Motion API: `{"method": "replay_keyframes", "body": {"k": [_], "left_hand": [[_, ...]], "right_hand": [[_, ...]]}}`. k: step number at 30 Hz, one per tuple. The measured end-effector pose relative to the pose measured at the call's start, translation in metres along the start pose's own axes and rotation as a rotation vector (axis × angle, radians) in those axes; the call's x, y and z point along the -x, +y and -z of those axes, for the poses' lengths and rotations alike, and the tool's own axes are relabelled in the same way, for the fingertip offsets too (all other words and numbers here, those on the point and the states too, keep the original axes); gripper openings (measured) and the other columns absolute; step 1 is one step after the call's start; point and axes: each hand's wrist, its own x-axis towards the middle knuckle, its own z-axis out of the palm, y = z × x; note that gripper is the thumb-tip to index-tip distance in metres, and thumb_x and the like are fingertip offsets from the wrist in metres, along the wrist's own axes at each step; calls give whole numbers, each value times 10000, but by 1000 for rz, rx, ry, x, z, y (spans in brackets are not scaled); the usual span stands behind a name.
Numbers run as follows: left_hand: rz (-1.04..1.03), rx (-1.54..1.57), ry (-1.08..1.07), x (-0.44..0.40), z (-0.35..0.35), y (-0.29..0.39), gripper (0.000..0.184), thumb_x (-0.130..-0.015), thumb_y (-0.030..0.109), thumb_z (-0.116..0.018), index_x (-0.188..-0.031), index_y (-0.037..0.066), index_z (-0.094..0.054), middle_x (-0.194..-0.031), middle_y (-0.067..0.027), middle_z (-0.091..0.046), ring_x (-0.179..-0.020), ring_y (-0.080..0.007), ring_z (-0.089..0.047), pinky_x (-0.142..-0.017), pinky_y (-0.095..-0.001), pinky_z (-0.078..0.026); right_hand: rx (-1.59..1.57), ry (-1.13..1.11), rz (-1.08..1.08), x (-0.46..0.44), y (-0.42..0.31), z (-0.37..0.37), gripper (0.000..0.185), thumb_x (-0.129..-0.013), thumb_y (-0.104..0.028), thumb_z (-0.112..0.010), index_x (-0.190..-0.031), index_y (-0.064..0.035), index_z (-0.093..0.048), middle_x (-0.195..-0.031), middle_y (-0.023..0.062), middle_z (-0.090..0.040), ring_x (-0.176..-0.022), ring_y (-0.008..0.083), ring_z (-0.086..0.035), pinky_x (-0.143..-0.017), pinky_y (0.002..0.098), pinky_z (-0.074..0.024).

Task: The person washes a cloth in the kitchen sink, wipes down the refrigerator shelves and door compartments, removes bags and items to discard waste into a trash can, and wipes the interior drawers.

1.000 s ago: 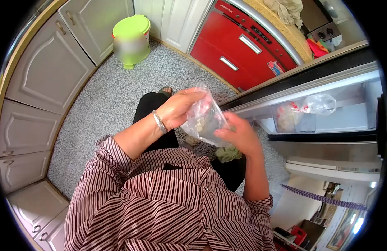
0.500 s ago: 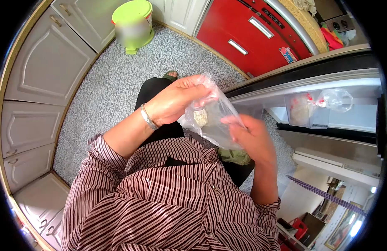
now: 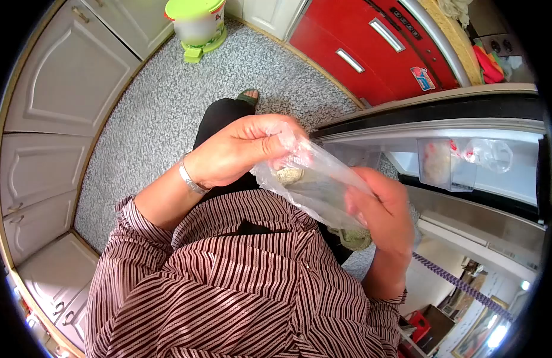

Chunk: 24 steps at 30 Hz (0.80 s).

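A clear plastic bag (image 3: 323, 179) is stretched between my two hands in front of my body. My left hand (image 3: 243, 149), with a silver bracelet at the wrist, grips one side of the bag near its crumpled top. My right hand (image 3: 380, 206) pinches the other side; it is slightly blurred. Behind the thin plastic, close to my left fingers, shows a pale, lumpy piece (image 3: 289, 175). Below my right hand a green leafy-looking or cloth-like thing (image 3: 353, 238) is partly hidden; I cannot make out which.
An open fridge door (image 3: 484, 128) is at the right, its shelf holding a bagged pale item (image 3: 437, 164). A green-lidded bin (image 3: 196, 27) stands on the speckled floor (image 3: 150, 119). White cabinets (image 3: 61, 77) line the left; a red appliance (image 3: 371, 53) is at the top.
My right hand has moved right and down, pulling the bag wider and tauter. My left hand has shifted slightly left. The view has tilted, so the bin and fridge sit differently.
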Motion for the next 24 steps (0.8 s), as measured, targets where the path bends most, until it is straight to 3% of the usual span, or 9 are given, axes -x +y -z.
{"method": "replay_keyframes", "body": {"k": [10, 20, 22, 23, 24], "left_hand": [[-78, 44, -47, 16, 2, 2, 294, -961, 253, -610, -1071, -19, -615, -965, -44, -587, -837, -110, -539, -777, -252, -442], [-73, 23, -25, 26, 3, 10, 323, -960, 248, -614, -1127, -28, -614, -1032, -71, -614, -865, -136, -596, -799, -272, -473], [-81, -66, -101, 28, 7, 11, 461, -953, 384, -604, -1154, -30, -607, -1079, -97, -605, -939, -166, -590, -850, -296, -467], [-85, -65, -99, 27, 10, 9, 461, -953, 384, -604, -1154, -30, -607, -1079, -97, -605, -939, -166, -590, -850, -296, -467], [-191, -53, -86, 25, 12, 4, 548, -942, 463, -579, -1174, -33, -599, -1116, -116, -594, -990, -186, -579, -884, -311, -455]], "right_hand": [[55, 57, 22, 6, -33, -5, 281, -857, -8, -492, -1082, 54, -650, -755, 22, -590, -701, 83, -528, -654, 230, -429], [111, 130, 119, 8, -49, -14, 275, -852, -58, -527, -1064, 57, -659, -747, 20, -592, -684, 79, -520, -644, 225, -422], [101, 121, 136, 8, -50, -13, 282, -847, -65, -531, -1063, 62, -660, -749, 20, -595, -678, 78, -519, -635, 221, -418], [105, 118, 137, 8, -54, -13, 282, -847, -65, -531, -1063, 62, -660, -749, 20, -595, -678, 78, -519, -635, 221, -418], [93, 118, 100, 8, -59, -13, 289, -838, -69, -535, -1062, 65, -660, -751, 22, -598, -678, 77, -519, -631, 216, -414]]}}
